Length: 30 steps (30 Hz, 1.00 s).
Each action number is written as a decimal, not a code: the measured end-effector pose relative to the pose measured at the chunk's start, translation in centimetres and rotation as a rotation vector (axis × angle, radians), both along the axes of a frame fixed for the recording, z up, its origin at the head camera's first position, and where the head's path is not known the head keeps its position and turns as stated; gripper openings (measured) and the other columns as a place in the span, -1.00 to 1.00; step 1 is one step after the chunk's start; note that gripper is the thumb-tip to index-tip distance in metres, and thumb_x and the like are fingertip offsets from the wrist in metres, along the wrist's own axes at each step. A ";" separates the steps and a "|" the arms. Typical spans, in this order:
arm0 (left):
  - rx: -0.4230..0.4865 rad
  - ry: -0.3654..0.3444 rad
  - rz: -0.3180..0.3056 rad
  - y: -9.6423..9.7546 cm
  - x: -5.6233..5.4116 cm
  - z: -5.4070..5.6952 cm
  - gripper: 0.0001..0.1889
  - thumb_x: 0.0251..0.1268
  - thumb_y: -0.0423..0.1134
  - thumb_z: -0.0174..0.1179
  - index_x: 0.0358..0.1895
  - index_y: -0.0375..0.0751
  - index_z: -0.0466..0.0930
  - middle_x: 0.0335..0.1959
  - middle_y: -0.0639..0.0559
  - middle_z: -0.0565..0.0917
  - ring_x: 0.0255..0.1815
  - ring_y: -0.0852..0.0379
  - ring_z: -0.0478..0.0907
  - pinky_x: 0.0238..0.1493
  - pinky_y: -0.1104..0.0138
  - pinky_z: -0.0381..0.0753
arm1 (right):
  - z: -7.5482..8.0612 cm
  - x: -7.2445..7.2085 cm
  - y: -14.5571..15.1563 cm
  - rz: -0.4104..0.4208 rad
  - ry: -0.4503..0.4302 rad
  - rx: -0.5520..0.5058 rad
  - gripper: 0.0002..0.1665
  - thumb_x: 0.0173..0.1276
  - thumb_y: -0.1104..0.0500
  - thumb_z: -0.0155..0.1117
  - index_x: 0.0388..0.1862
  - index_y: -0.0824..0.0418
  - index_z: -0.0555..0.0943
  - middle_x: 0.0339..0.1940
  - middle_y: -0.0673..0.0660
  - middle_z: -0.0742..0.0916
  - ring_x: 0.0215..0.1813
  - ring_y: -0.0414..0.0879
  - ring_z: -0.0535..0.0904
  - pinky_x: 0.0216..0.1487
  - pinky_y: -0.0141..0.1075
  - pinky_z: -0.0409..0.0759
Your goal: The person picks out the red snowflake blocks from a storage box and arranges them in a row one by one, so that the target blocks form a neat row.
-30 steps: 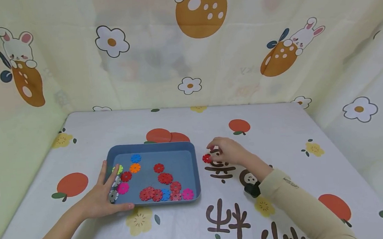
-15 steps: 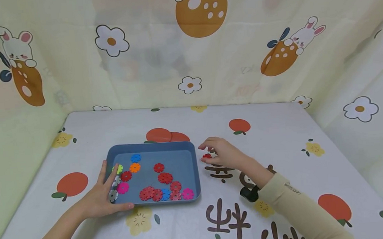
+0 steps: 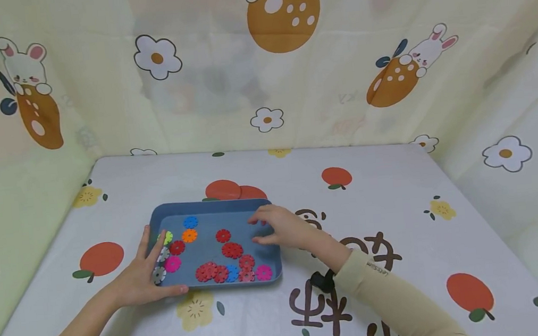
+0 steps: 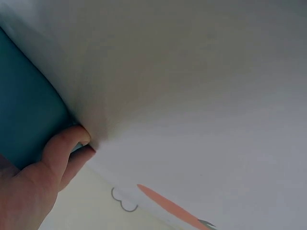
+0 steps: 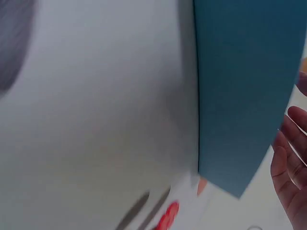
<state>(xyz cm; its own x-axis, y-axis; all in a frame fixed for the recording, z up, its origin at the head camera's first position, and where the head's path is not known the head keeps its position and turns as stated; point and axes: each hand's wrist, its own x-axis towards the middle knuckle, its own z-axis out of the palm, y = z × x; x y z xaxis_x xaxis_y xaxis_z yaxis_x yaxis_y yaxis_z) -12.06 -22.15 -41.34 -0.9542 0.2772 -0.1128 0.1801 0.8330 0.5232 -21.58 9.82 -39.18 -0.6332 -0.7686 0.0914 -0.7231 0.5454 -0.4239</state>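
My left hand (image 3: 139,278) holds the near left corner of a blue tray (image 3: 215,207), its thumb along the near wall and its fingers spread at the left side. In the left wrist view, a bent finger lies against the tray's wall (image 4: 29,96). Over the tray's right rim reaches my right hand (image 3: 284,228), fingers parted and no piece showing between them. Inside the tray lie small notched plastic discs: red ones (image 3: 232,250), an orange disc (image 3: 189,236), a blue disc (image 3: 190,222), a magenta disc (image 3: 264,273), and several others.
In the right wrist view, something bright red (image 5: 167,218) shows on the cloth beside the tray. The white tablecloth (image 3: 385,184) has printed fruit, flowers and dark lettering. A patterned curtain (image 3: 214,87) hangs behind and along both sides.
My right hand has moved left, from the red disc beside the tray to above the tray's right side; that spot is now behind the hand. The left hand and tray have stayed put.
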 end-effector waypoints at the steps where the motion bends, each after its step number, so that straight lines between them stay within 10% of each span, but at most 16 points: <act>1: 0.003 -0.001 -0.001 0.0 0.0 0.0 0.28 -0.26 0.32 0.32 0.44 -0.23 -0.25 0.40 -0.38 -0.40 0.15 -0.52 0.22 -0.26 -0.02 0.59 | -0.1 0.0 -0.4 0.007 0.003 0.006 -0.56 0.15 0.08 0.34 -0.03 0.29 0.58 -0.14 0.14 0.64 -0.16 -0.04 0.55 -0.16 -0.33 0.54; 30: -0.005 -0.005 0.003 0.0 0.1 0.1 0.27 -0.26 0.32 0.32 0.45 -0.21 -0.25 0.40 -0.37 -0.41 0.14 -0.53 0.23 -0.28 0.00 0.59 | -2.2 0.9 -5.2 -0.002 0.056 0.290 -0.52 0.09 -0.12 0.37 -0.12 0.16 0.63 -0.21 0.01 0.59 -0.17 -0.22 0.49 -0.10 -0.47 0.50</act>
